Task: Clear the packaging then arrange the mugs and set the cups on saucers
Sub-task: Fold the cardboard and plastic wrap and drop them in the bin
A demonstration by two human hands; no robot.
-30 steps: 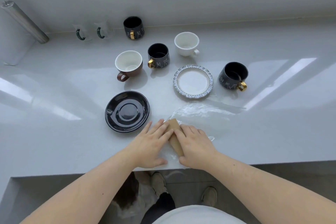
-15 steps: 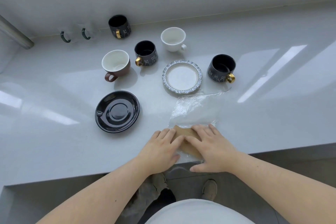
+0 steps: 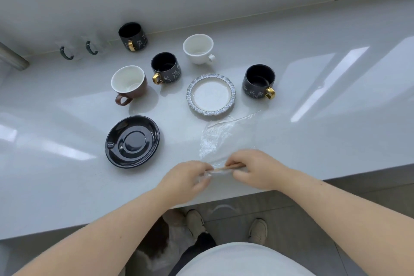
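Pale, glossy worktop [image 3: 67,163] is running out from under me to a light wall, and at its near edge I am closing both hands on the packaging. I am pinching the left end of a thin brown card strip [image 3: 228,167] with my left hand [image 3: 188,178], while my right hand [image 3: 253,169] is nipping its other end, fingertips pressed together in each grip, nothing spread. Clear plastic film [image 3: 226,139] is trailing from the strip away across the worktop toward the blue-rimmed saucer [image 3: 210,95].

I judge this wrapper to be nearly weightless, limp and slippery, liable to crackle and slide through loose fingers; the card is the stiffer part, so I am taking hold there.

Further out, the black saucer [image 3: 132,140] is lying to the left. Beyond it the brown cup [image 3: 128,83] is standing, the white cup [image 3: 198,48] farther back, and three black mugs with gold handles [image 3: 165,68] are scattered, one near the wall, one off to the right. All of that is fragile, and none of the cups is sitting on a saucer yet.
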